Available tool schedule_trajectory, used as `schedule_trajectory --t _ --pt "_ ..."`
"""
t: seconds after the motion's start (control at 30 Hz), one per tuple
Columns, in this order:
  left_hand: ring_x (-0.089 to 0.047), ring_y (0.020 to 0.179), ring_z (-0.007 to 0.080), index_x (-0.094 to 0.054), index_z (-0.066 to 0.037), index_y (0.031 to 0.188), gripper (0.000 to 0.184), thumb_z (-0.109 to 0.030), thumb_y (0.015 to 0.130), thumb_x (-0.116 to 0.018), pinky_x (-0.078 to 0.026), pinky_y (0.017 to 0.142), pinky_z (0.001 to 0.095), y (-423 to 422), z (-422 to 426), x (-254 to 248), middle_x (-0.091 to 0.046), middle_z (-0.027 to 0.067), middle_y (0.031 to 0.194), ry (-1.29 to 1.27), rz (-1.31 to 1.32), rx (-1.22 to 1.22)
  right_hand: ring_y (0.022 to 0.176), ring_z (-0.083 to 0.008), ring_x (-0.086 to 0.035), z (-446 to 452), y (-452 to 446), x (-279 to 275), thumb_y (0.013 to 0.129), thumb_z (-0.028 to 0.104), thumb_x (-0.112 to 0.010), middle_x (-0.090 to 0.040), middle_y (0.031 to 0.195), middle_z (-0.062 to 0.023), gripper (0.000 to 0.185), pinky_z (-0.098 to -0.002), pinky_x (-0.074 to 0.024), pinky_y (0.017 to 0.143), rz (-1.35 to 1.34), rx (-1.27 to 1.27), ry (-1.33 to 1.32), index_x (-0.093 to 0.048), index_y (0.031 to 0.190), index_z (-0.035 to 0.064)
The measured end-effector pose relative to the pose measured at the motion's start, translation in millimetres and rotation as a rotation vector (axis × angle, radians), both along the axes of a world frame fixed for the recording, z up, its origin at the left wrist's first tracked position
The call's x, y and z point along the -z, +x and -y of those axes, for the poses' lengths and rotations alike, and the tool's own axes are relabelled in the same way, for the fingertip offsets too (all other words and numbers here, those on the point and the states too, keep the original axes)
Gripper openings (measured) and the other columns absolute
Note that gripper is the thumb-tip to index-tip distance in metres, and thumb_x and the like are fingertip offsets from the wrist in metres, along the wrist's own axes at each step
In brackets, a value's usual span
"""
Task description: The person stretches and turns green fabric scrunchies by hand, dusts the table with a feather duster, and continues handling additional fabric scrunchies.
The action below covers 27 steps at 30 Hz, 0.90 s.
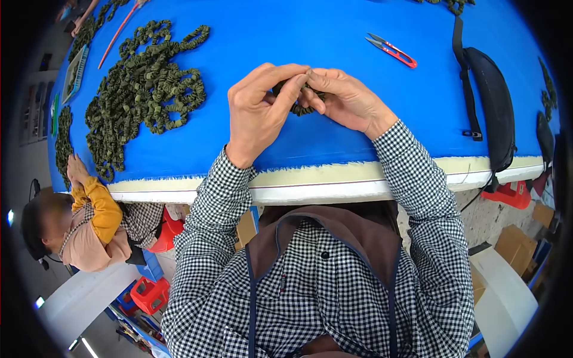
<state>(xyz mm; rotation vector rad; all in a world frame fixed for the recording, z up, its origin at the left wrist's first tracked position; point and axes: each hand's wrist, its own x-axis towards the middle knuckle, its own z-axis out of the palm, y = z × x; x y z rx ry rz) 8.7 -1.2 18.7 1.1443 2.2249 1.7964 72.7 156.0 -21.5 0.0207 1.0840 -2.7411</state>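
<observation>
Above the blue table cover, a dark green ruffled fabric ring [302, 110] hangs between my two hands. My left hand [261, 107] pinches its upper part with thumb and index finger. The fingertips of my right hand [352, 101] meet them there, also closed on the ring. Fingers hide most of the ring. A large heap of similar green ruffled rings [143, 89] lies to the left of my hands. Red-handled thread snips [391, 50] rest on the cover to the upper right, with their blades apart.
A black pouch with a strap [490, 107] lies at the right. A basket [76, 74] and a thin red stick [116, 37] are at the upper left. A co-worker [89, 224] sits at the left edge. Red stools [149, 293] stand below the table [334, 190].
</observation>
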Motion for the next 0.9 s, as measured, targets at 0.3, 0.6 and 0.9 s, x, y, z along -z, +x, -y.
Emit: schedule_trajectory --t 0.3,0.6,0.9 --pt "-0.049 0.053 0.0067 -0.071 -0.001 0.092 0.013 0.0 0.079 -0.069 -0.041 0.045 0.0182 1.3 -4.8 7.4 -0.064 0.005 0.076 0.002 -0.107 -0.048 0.058 -0.0058 -0.054 -0.7 -0.3 2.9 0.092 0.023 -0.062 -0.062 0.073 -0.0049 0.02 -0.0174 -0.047 0.061 0.065 -0.003 -0.007 -0.068 0.089 0.0036" --pt "-0.05 0.052 0.0069 -0.07 0.0 0.089 0.01 0.001 0.078 -0.067 -0.04 0.043 0.0183 1.0 -1.4 7.6 -0.064 0.0048 0.077 -0.035 -0.033 -0.05 0.056 -0.0052 -0.053 6.0 1.3 5.6 0.092 0.022 -0.062 -0.064 0.073 -0.0056 0.02 -0.0174 -0.0481 0.062 0.147 -0.01 -0.074 -0.068 0.089 0.0024" --pt "-0.05 0.051 0.0065 -0.069 0.0 0.086 0.008 0.001 0.079 -0.066 -0.039 0.043 0.0178 -3.2 -3.4 9.9 -0.063 0.0039 0.075 0.071 0.153 0.017 0.053 -0.0051 -0.051 2.7 0.5 0.7 0.093 0.021 -0.061 -0.063 0.071 -0.0058 0.022 -0.0221 -0.0506 0.069 0.15 -0.015 -0.112 -0.067 0.086 0.0016"
